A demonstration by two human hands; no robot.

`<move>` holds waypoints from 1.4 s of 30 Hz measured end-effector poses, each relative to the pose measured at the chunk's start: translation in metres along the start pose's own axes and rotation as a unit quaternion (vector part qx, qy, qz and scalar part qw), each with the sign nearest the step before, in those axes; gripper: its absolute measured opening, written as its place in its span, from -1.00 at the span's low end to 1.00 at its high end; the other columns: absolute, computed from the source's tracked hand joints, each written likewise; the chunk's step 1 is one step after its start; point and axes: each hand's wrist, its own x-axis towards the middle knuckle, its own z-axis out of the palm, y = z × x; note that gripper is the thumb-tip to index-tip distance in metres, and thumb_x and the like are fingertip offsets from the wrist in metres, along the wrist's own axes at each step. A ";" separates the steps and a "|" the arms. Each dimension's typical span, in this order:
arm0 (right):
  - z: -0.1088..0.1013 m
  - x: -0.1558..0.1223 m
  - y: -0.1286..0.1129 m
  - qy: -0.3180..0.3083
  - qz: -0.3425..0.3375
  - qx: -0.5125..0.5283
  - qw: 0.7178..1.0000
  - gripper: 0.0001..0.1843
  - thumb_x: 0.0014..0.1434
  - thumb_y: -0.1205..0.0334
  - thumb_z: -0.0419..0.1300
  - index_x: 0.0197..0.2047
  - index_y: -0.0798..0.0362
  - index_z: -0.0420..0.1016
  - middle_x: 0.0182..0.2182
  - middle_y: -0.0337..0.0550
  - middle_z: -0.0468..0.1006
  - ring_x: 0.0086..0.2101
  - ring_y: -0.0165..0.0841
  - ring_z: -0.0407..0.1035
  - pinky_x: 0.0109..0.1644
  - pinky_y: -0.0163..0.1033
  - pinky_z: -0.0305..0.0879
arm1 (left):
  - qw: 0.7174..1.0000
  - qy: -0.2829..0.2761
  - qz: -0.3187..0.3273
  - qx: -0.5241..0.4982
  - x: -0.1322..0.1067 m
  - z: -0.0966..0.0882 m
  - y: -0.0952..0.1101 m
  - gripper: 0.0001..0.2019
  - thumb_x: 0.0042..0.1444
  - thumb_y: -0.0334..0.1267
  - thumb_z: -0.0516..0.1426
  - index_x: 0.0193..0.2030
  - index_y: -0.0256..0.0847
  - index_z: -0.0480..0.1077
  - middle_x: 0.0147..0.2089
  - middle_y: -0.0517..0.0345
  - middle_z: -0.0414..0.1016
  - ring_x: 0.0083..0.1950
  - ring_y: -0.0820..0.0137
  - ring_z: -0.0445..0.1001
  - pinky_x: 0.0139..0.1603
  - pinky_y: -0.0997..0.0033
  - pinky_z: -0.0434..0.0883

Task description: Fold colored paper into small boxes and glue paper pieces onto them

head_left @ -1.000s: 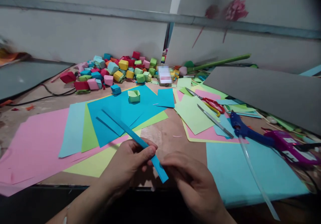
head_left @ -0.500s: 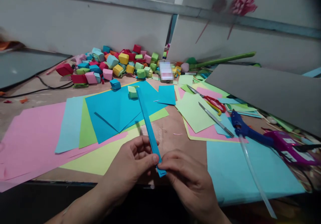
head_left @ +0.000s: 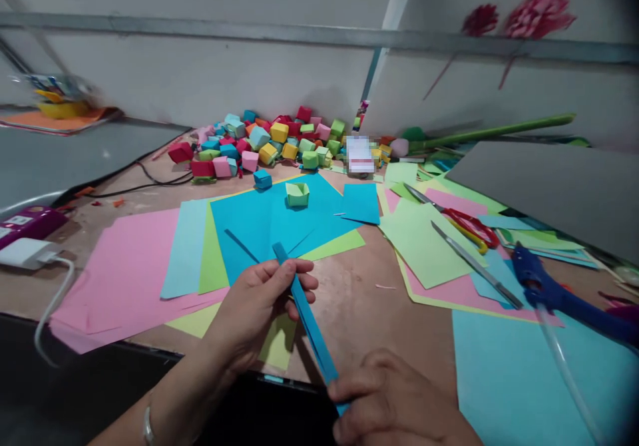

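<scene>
A long folded strip of blue paper [head_left: 314, 333] slants between my two hands over the front edge of the table. My left hand [head_left: 267, 299] pinches it near its far end, thumb on top and fingers beneath. At the near end, my right hand [head_left: 389, 399] grips the strip between thumb and fingers. Beyond my left hand, a small open box of light green folded paper [head_left: 298, 195] sits on a large blue sheet [head_left: 249, 213]. A small blue folded cube [head_left: 262, 180] lies just past that sheet.
Many coloured paper cubes [head_left: 269, 140] are heaped along the wall. Rightward lie red-handled scissors [head_left: 466, 226], a craft knife [head_left: 474, 263] and a blue glue gun [head_left: 549, 286] on paper sheets. Pink sheets [head_left: 130, 266] spread leftward, beside a white plug [head_left: 30, 253] with its cable.
My left hand has slid to the strip's far end, while my right hand has drawn down and right with the near end. The view has swung left.
</scene>
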 end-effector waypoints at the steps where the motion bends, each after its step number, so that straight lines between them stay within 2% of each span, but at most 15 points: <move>1: 0.000 0.001 0.000 0.003 0.014 0.004 1.000 -0.78 0.30 0.28 0.06 -0.27 -0.16 0.50 -0.44 -0.35 0.65 -0.36 -0.40 0.56 -0.22 -0.30 0.46 | 1.000 -0.002 0.007 0.010 0.000 -0.001 0.001 -0.71 0.09 -0.12 0.25 -0.20 -0.34 0.48 -0.37 0.08 0.57 -0.44 0.51 0.49 -0.49 0.61 0.37; 3: 0.005 0.001 -0.001 0.052 0.052 -0.008 0.997 -0.76 0.25 0.38 0.05 -0.24 -0.12 0.49 -0.45 -0.29 0.63 -0.42 -0.40 0.54 -0.32 -0.32 0.44 | 0.999 -0.013 0.016 0.039 -0.002 0.000 -0.002 -0.72 0.11 -0.15 0.24 -0.14 -0.31 0.43 -0.35 0.08 0.60 -0.46 0.53 0.48 -0.46 0.61 0.39; 5: 0.012 0.000 -0.002 0.130 0.111 -0.028 0.985 -0.76 0.18 0.45 0.08 -0.20 -0.06 0.47 -0.42 -0.25 0.62 -0.41 -0.40 0.52 -0.34 -0.34 0.43 | 0.997 -0.029 0.013 0.064 -0.006 0.003 -0.007 -0.73 0.13 -0.13 0.22 -0.13 -0.25 0.36 -0.29 0.05 0.62 -0.50 0.51 0.47 -0.49 0.55 0.41; 7: 0.020 -0.001 -0.004 0.194 0.174 -0.035 0.965 -0.78 0.17 0.46 0.11 -0.21 -0.04 0.46 -0.42 -0.27 0.61 -0.43 -0.43 0.51 -0.35 -0.39 0.40 | 0.995 -0.036 0.007 0.088 -0.012 0.007 -0.013 -0.77 0.12 -0.10 0.20 -0.22 -0.20 0.33 -0.21 0.03 0.62 -0.50 0.47 0.47 -0.50 0.46 0.43; 9: 0.027 0.001 -0.006 0.218 0.213 -0.024 0.952 -0.82 0.19 0.44 0.11 -0.24 -0.03 0.46 -0.44 -0.31 0.60 -0.46 -0.46 0.49 -0.36 -0.41 0.39 | 0.989 -0.036 0.041 0.137 -0.017 0.012 -0.018 -0.83 0.08 -0.17 0.23 -0.33 -0.20 0.38 -0.15 0.06 0.60 -0.37 0.41 0.52 -0.38 0.42 0.46; 12: 0.033 0.006 -0.009 0.252 0.228 -0.007 0.940 -0.85 0.19 0.40 0.14 -0.21 -0.02 0.45 -0.39 -0.29 0.61 -0.41 -0.44 0.51 -0.32 -0.40 0.43 | 0.967 -0.032 0.117 0.225 -0.022 0.016 -0.020 -0.96 -0.02 -0.30 0.28 -0.45 -0.17 0.53 -0.25 0.14 0.56 -0.20 0.38 0.50 -0.23 0.47 0.43; 14: 0.036 0.009 -0.008 0.287 0.236 0.009 0.928 -0.83 0.18 0.39 0.17 -0.15 -0.02 0.43 -0.34 -0.27 0.61 -0.36 -0.43 0.53 -0.30 -0.41 0.45 | 0.960 -0.038 0.118 0.252 -0.023 0.016 -0.020 -0.98 -0.02 -0.30 0.28 -0.43 -0.13 0.58 -0.32 0.17 0.55 -0.23 0.37 0.49 -0.23 0.47 0.43; 17: 0.039 0.009 -0.006 0.322 0.246 0.014 0.914 -0.80 0.18 0.39 0.18 -0.12 -0.03 0.39 -0.34 -0.29 0.60 -0.36 -0.46 0.53 -0.30 -0.44 0.45 | 0.957 -0.059 0.105 0.262 -0.023 0.014 -0.019 -0.92 0.05 -0.25 0.25 -0.34 -0.08 0.61 -0.27 0.15 0.58 -0.19 0.36 0.50 -0.18 0.45 0.43; 23: 0.039 0.007 -0.002 0.332 0.239 -0.032 0.912 -0.72 0.20 0.39 0.17 -0.04 -0.09 0.34 -0.29 -0.32 0.58 -0.34 -0.49 0.53 -0.24 -0.45 0.46 | 0.942 -0.122 0.142 0.279 -0.025 0.014 -0.018 -0.77 0.16 -0.33 0.13 -0.16 -0.03 0.60 -0.18 0.13 0.53 -0.13 0.36 0.49 -0.10 0.40 0.42; 27: 0.038 0.009 -0.002 0.331 0.229 -0.061 0.913 -0.71 0.20 0.40 0.15 -0.03 -0.08 0.34 -0.25 -0.30 0.58 -0.31 -0.48 0.54 -0.22 -0.44 0.46 | 0.939 -0.147 0.139 0.278 -0.028 0.015 -0.018 -0.75 0.16 -0.34 0.13 -0.09 -0.01 0.58 -0.16 0.12 0.49 -0.15 0.36 0.49 -0.16 0.41 0.45; 30: 0.040 0.010 -0.002 0.332 0.223 -0.078 0.913 -0.71 0.19 0.41 0.15 -0.04 -0.07 0.33 -0.26 -0.29 0.58 -0.32 -0.46 0.54 -0.24 -0.42 0.45 | 0.946 -0.138 0.119 0.268 -0.028 0.015 -0.020 -0.79 0.10 -0.31 0.21 -0.14 -0.02 0.59 -0.17 0.12 0.49 -0.15 0.35 0.50 -0.21 0.46 0.47; 32: 0.041 0.011 -0.002 0.327 0.219 -0.093 0.914 -0.71 0.19 0.42 0.15 -0.04 -0.05 0.33 -0.28 -0.27 0.58 -0.34 -0.45 0.53 -0.25 -0.39 0.44 | 0.946 -0.130 0.130 0.268 -0.026 0.014 -0.021 -0.85 0.09 -0.29 0.22 -0.22 -0.07 0.61 -0.21 0.12 0.50 -0.17 0.36 0.51 -0.22 0.47 0.46; 35: 0.040 0.011 -0.002 0.315 0.210 -0.127 0.917 -0.73 0.20 0.37 0.18 -0.03 0.01 0.33 -0.33 -0.23 0.58 -0.38 -0.40 0.50 -0.28 -0.30 0.42 | 0.944 -0.099 0.161 0.269 -0.023 0.011 -0.022 -0.88 0.13 -0.26 0.20 -0.30 -0.11 0.60 -0.26 0.13 0.54 -0.19 0.38 0.52 -0.17 0.47 0.45; 39: 0.031 0.011 -0.004 0.268 0.158 -0.193 0.931 -0.84 0.20 0.31 0.20 -0.13 0.05 0.43 -0.41 -0.18 0.52 -0.41 -0.33 0.40 -0.32 -0.19 0.32 | 0.965 0.014 0.147 0.218 -0.021 0.003 -0.024 -0.86 0.11 -0.15 0.24 -0.28 -0.12 0.58 -0.34 0.18 0.58 -0.30 0.44 0.52 -0.27 0.54 0.45; 42: 0.024 0.010 -0.006 0.270 0.144 -0.215 0.927 -0.92 0.16 0.36 0.20 -0.27 0.05 0.52 -0.24 -0.03 0.45 -0.21 -0.23 0.38 -0.18 -0.12 0.33 | 0.979 0.053 0.110 0.166 -0.022 0.000 -0.026 -0.79 0.05 -0.09 0.28 -0.24 -0.15 0.57 -0.45 0.21 0.57 -0.43 0.49 0.50 -0.42 0.61 0.42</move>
